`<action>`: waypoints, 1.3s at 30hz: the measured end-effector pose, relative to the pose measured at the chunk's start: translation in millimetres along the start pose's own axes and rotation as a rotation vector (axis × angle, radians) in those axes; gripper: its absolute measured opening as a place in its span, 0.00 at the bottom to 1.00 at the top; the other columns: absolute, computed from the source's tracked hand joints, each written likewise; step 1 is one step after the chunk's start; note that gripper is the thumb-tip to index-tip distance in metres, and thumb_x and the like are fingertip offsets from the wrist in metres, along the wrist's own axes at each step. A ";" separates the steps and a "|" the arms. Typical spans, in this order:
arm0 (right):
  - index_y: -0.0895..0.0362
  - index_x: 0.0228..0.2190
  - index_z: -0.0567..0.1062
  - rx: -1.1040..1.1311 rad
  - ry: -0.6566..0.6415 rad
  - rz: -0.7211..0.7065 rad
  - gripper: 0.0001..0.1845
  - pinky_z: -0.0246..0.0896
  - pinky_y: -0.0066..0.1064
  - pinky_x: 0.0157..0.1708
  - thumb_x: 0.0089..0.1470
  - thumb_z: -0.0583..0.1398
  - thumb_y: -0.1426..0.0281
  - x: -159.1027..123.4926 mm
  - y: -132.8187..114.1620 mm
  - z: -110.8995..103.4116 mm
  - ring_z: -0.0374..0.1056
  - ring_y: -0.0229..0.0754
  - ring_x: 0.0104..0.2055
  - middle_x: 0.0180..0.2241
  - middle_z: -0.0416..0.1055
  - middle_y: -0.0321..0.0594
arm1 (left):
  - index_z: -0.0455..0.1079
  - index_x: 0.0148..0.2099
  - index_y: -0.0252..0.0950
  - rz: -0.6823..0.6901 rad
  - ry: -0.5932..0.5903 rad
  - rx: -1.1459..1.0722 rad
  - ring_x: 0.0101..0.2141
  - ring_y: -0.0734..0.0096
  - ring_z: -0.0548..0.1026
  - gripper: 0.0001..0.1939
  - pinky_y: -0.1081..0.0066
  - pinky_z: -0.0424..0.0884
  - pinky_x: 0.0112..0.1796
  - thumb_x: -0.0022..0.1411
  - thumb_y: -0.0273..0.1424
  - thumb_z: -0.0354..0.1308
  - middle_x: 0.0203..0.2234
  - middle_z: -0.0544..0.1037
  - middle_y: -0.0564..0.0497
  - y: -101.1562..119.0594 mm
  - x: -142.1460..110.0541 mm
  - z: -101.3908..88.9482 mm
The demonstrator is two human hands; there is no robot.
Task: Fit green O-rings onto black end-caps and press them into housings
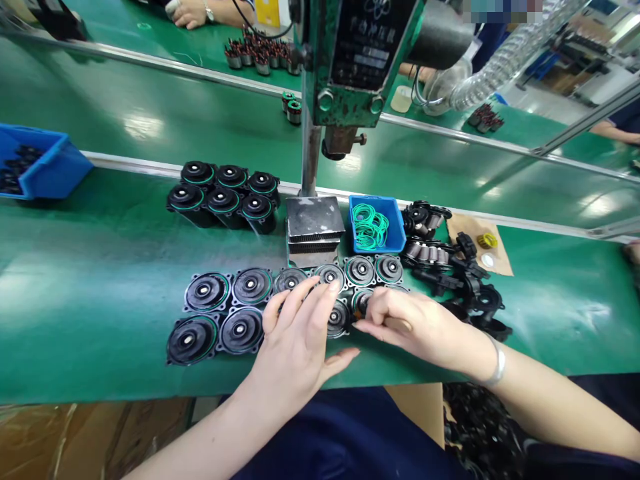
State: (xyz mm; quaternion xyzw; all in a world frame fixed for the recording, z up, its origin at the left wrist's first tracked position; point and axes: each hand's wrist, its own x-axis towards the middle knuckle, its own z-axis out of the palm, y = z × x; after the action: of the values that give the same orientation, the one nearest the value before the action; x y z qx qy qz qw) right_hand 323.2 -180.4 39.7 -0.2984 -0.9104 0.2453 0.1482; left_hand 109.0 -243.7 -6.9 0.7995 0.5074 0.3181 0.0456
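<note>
Black round motor housings (241, 330) stand close together in two rows on the green table, several with a green ring around the top. My left hand (295, 340) reaches over the middle of these rows, fingers stretched and thumb apart, holding nothing. Its fingertips are over or against the housing tops; contact is unclear. At the right part of the rows, my right hand (413, 323) has its fingers curled down at one housing (361, 301). What those fingers grip, if anything, is hidden. A blue bin (379, 249) of green rubber rings (370, 225) sits just behind.
A green press (345, 110) rises above its metal block (314, 219). Taller black housings (225, 200) stand back left, near a blue bin (60, 167). Black parts (483, 300) lie right. Across the metal rail, other people's hands (189, 13) and copper-wound parts (263, 60) show.
</note>
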 end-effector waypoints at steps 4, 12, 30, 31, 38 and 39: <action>0.53 0.33 0.63 -0.036 -0.078 -0.015 0.07 0.63 0.28 0.29 0.66 0.56 0.70 -16.1 -1.9 -14.5 0.68 0.36 0.28 0.31 0.71 0.35 | 0.49 0.66 0.31 -0.007 -0.013 -0.004 0.59 0.48 0.68 0.40 0.52 0.57 0.57 0.61 0.38 0.66 0.55 0.72 0.32 1.9 1.0 1.0; 0.53 0.34 0.66 0.189 0.129 0.100 0.07 0.70 0.29 0.35 0.61 0.61 0.73 -31.7 26.0 -44.8 0.73 0.36 0.36 0.36 0.73 0.36 | 0.51 0.65 0.28 0.034 -0.046 -0.001 0.58 0.48 0.69 0.39 0.53 0.56 0.56 0.61 0.37 0.65 0.54 0.74 0.33 14.8 14.4 10.5; 0.56 0.37 0.64 0.437 -0.022 0.088 0.06 0.63 0.26 0.27 0.63 0.58 0.69 31.5 91.1 -50.6 0.68 0.33 0.25 0.25 0.68 0.30 | 0.50 0.66 0.28 -0.014 -0.113 0.119 0.46 0.52 0.74 0.41 0.58 0.61 0.47 0.58 0.29 0.67 0.43 0.77 0.41 35.8 46.0 43.6; 0.56 0.36 0.64 0.400 -0.034 0.071 0.05 0.62 0.26 0.27 0.63 0.58 0.70 35.6 91.4 -52.0 0.67 0.33 0.25 0.25 0.67 0.29 | 0.50 0.66 0.28 -0.013 -0.117 0.123 0.45 0.53 0.73 0.40 0.58 0.61 0.47 0.58 0.28 0.66 0.43 0.77 0.41 35.7 46.1 43.6; 0.56 0.33 0.63 0.325 0.067 0.077 0.09 0.59 0.26 0.27 0.61 0.59 0.68 42.6 101.1 -50.1 0.64 0.32 0.25 0.27 0.66 0.31 | 0.50 0.67 0.28 -0.007 -0.138 0.125 0.45 0.54 0.73 0.39 0.57 0.61 0.49 0.59 0.27 0.64 0.43 0.77 0.42 33.1 45.0 43.7; 0.56 0.32 0.63 0.305 0.105 0.090 0.09 0.60 0.27 0.28 0.61 0.60 0.67 40.3 102.6 -48.9 0.65 0.33 0.26 0.29 0.66 0.32 | 0.49 0.67 0.28 -0.004 -0.141 0.125 0.45 0.54 0.73 0.38 0.57 0.61 0.49 0.60 0.27 0.64 0.43 0.77 0.42 32.7 44.8 43.8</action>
State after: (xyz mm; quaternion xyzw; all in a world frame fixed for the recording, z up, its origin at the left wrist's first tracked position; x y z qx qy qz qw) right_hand 360.6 -66.1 30.6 -0.3255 -0.8393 0.3709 0.2281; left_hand 171.6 -210.8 -8.0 0.8201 0.5235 0.2286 0.0318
